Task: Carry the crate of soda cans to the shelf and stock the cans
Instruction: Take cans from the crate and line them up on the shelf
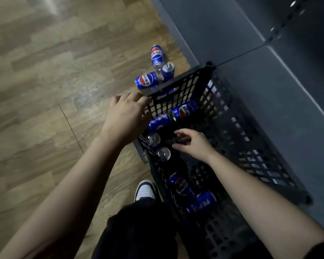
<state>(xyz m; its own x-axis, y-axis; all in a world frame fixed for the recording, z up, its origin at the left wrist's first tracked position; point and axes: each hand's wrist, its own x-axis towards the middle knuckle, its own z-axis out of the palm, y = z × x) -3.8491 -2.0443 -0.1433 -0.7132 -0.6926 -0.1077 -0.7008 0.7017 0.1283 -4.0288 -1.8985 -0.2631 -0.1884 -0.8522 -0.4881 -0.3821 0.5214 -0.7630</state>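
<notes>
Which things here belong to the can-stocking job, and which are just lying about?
Job: crate; cans in the crate; three cans on the floor; grey shelf unit; left hand gripping the crate wall; right hand, empty.
Just there: shoe; wood floor.

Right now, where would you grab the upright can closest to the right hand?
Probably round its upper wall, coming down from above. The can stands upright with its top facing up; the crate wall and another upright can crowd its left side, so the right hand, open beside it, has the clear way in.
</notes>
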